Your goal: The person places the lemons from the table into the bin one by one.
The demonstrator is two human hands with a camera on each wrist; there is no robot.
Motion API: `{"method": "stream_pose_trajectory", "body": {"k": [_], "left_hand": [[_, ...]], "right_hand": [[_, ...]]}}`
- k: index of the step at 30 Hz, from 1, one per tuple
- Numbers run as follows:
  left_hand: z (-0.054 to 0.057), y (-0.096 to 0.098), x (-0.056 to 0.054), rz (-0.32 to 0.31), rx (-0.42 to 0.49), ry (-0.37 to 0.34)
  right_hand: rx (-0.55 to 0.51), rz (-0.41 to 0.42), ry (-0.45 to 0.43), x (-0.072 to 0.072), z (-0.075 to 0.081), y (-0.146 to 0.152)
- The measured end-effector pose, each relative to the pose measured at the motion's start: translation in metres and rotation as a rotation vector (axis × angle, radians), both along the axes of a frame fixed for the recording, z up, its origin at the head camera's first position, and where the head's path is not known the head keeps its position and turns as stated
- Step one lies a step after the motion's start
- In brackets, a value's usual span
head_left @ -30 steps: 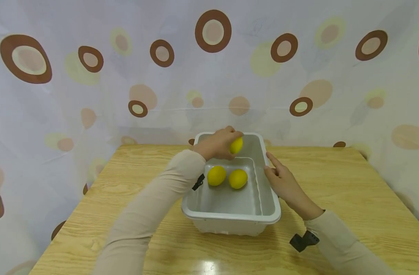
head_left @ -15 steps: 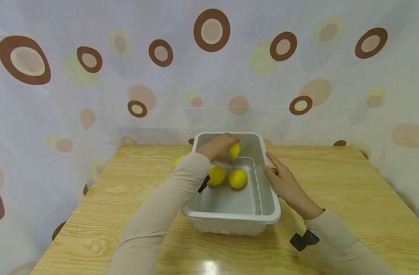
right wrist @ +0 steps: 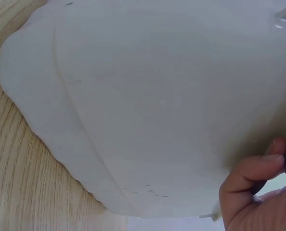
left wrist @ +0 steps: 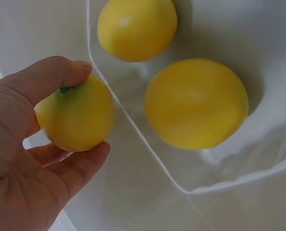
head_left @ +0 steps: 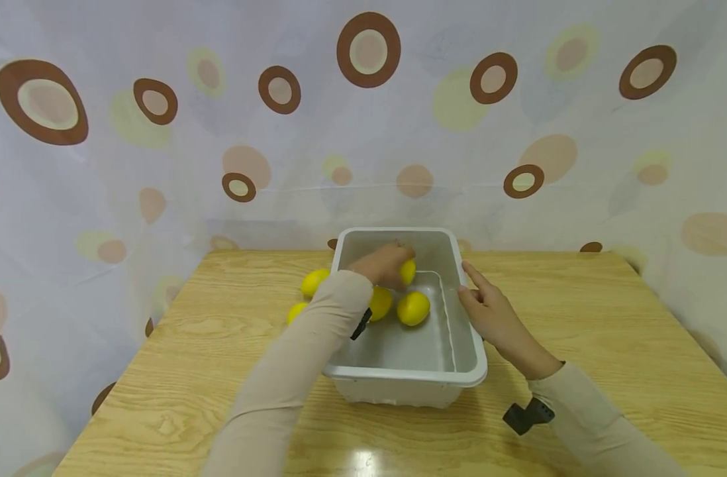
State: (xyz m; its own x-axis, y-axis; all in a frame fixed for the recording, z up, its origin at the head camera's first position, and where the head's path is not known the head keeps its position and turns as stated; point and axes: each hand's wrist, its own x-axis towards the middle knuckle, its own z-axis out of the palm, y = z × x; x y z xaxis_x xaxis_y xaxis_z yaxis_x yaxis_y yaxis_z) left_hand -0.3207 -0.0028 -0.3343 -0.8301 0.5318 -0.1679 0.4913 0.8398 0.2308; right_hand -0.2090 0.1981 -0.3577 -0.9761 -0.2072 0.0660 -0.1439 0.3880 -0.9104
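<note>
A grey-white plastic bin (head_left: 408, 377) stands on the wooden table. My left hand (head_left: 384, 265) reaches inside, near its far end, and holds a lemon (left wrist: 78, 113) with a green stem spot between thumb and fingers. Below that hand, on the bin floor, sit two more lemons, one (head_left: 414, 309) nearer the middle and one (head_left: 380, 305) partly covered by the left wrist. At the bin's right side my right hand (head_left: 494, 318) grips the rim; the right wrist view shows curled fingers (right wrist: 251, 180) at the rim beside the outer wall.
Outside the bin on its left, two lemons lie on the table, one (head_left: 314, 283) farther back and another (head_left: 296, 312) partly hidden by the left sleeve. The wooden table (head_left: 578, 318) ends at a patterned curtain (head_left: 363, 132) behind.
My left hand has lowered the lemon deeper into the bin and shifted slightly nearer. Lemons left of the bin have come into view from behind the arm. The right hand stays put.
</note>
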Motion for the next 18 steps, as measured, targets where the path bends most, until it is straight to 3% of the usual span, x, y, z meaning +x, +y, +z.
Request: {"method": "stream_pose_trajectory", "body": {"k": [9, 18], "left_hand": [[-0.009, 0.005, 0.0, 0.015, -0.068, -0.021], [-0.011, 0.006, 0.002, 0.046, -0.088, -0.071]], "right_hand": [[0.001, -0.002, -0.007, -0.001, 0.0, 0.0], [-0.004, -0.001, -0.011, -0.002, 0.0, -0.001]]}}
